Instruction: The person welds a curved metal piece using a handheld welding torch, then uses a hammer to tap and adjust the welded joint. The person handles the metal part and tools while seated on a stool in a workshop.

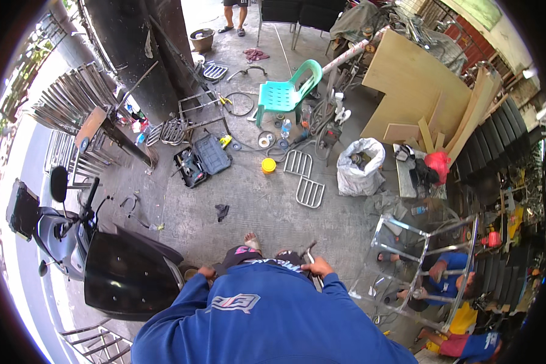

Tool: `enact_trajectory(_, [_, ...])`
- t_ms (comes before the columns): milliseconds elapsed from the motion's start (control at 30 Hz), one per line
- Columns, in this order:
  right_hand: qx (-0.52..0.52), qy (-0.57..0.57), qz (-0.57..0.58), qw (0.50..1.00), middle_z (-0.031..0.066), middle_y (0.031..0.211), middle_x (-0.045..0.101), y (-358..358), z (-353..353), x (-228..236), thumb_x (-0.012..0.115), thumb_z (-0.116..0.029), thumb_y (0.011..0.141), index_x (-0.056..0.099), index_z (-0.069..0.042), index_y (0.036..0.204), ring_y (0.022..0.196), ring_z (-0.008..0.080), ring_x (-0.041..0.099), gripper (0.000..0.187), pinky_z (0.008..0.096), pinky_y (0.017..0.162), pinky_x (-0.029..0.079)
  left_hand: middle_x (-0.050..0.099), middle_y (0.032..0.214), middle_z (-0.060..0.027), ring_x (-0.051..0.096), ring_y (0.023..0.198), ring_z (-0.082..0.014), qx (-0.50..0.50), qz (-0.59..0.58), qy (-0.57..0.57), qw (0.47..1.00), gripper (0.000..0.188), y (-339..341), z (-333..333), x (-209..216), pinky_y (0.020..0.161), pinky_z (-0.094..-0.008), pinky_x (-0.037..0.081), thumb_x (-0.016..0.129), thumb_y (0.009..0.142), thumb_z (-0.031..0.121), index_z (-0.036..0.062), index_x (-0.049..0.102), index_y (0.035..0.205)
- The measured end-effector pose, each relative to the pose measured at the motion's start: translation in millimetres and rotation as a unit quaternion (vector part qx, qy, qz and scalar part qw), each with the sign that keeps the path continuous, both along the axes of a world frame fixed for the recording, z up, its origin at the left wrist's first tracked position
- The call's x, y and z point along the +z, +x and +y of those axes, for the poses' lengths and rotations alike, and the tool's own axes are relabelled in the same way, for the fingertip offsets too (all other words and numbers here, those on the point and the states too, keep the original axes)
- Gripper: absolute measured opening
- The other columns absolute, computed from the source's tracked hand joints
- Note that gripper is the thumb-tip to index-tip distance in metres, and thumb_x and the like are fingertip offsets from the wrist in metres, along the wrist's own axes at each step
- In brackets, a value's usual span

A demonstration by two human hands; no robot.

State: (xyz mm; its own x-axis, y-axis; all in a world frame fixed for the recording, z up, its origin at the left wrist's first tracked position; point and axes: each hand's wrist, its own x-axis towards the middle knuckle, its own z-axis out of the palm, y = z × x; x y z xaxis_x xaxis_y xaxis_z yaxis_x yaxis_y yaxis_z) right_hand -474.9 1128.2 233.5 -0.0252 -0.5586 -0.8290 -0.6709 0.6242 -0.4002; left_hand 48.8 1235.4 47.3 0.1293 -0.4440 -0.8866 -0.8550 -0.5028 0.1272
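Observation:
My left hand is low beside my dark shorts, next to a round brownish object at the edge of a large black glossy panel. Its fingers look curled, and what they hold, if anything, is hidden. At the right side of my lap, my right hand is closed around a thin bent metal bar, whose dark tip points away from me. My sleeves and back cover much of the lower view. One foot shows ahead of my lap.
Ahead on the concrete lie a tool case, a yellow tub, metal racks and a green chair. A white sack and plywood stand right. A co-worker sits behind a metal frame. A motorbike stands left.

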Motion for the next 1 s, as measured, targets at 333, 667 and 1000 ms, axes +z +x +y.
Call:
enact_trajectory(333, [0.206,-0.107,-0.059,0.971,0.0196,0.091,0.074,68,-322,51,0.084,-0.031,0.075,0.067,0.002,0.119,0.073,0.0296,0.071,0.058,0.0406,0.064,0.055,0.076,0.087,-0.0138,0.075,0.077,-0.0236,0.249,0.199,-0.141,0.937,0.075,0,-389,117,0.069,-0.0411,0.063,0.059,0.095,0.069,-0.0047,0.075,0.102])
enact_trajectory(667, [0.442,-0.074,-0.011,0.894,0.0248,0.119,0.072,129,-596,52,0.082,-0.045,0.077,0.071,-0.001,0.122,0.112,0.0405,0.069,0.064,0.0462,0.095,0.053,0.074,0.1,-0.0282,0.072,0.088,-0.0441,0.272,0.039,-0.036,0.961,0.099,-26,-448,123,0.08,-0.0534,0.056,0.036,0.093,0.086,-0.0053,0.075,0.093])
enact_trajectory(1000, [0.45,-0.079,-0.053,0.888,0.0254,0.108,0.074,284,-821,67,0.083,-0.041,0.078,0.066,0.005,0.125,0.101,0.0408,0.072,0.068,0.0466,0.089,0.056,0.077,0.095,-0.0205,0.074,0.093,-0.035,0.169,0.091,-0.105,0.976,0.066,125,-663,122,0.087,-0.0457,0.055,0.063,0.09,0.069,0.0064,0.082,0.097])
